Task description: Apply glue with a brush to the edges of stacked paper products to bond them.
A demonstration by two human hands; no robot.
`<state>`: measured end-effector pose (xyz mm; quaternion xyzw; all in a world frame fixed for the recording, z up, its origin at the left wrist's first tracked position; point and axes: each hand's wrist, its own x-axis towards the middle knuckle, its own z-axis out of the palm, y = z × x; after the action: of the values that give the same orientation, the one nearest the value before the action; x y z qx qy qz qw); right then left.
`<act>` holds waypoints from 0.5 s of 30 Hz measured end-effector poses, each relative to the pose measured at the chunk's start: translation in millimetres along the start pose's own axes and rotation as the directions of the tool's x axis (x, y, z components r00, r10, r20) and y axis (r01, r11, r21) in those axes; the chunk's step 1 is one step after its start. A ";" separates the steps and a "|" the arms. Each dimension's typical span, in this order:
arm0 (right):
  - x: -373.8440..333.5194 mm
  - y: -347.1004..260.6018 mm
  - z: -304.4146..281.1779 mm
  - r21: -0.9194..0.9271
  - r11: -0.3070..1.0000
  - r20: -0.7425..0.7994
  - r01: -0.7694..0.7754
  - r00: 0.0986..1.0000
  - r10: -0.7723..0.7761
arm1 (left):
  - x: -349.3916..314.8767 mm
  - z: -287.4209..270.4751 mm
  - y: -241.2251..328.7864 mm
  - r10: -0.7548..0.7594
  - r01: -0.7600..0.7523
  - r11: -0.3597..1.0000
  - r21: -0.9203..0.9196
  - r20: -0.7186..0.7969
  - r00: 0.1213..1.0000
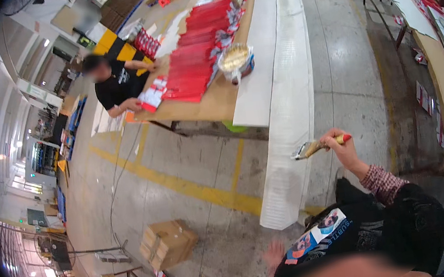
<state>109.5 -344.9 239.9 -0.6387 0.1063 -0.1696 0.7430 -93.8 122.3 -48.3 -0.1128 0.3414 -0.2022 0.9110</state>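
Right hand [337, 144] gripping 1 brush [311, 150] over long white strip [289, 185], left hand [274, 254] loose, grey workshop floor [348, 56]

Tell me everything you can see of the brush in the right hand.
The brush is flat, with a tan, wood-like handle ending in a red tip and a paler, whitish bristle end. It points left, bristle end slightly lower in the picture than the red tip. The fingers of the right hand grip the handle near that tip. The bristle end overlaps the long white strip near its right edge; whether they touch, I cannot tell.
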 end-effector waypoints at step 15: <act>132.6 -56.2 -242.8 0.345 0.935 -0.450 0.087 0.889 0.083 | 300.4 421.9 -231.6 0.474 -0.440 -0.070 0.895 0.418 0.775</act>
<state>134.0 -625.1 263.8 -0.4357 0.2450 -0.3324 0.7998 326.2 -189.8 171.0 0.6322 0.1512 -0.0561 0.7578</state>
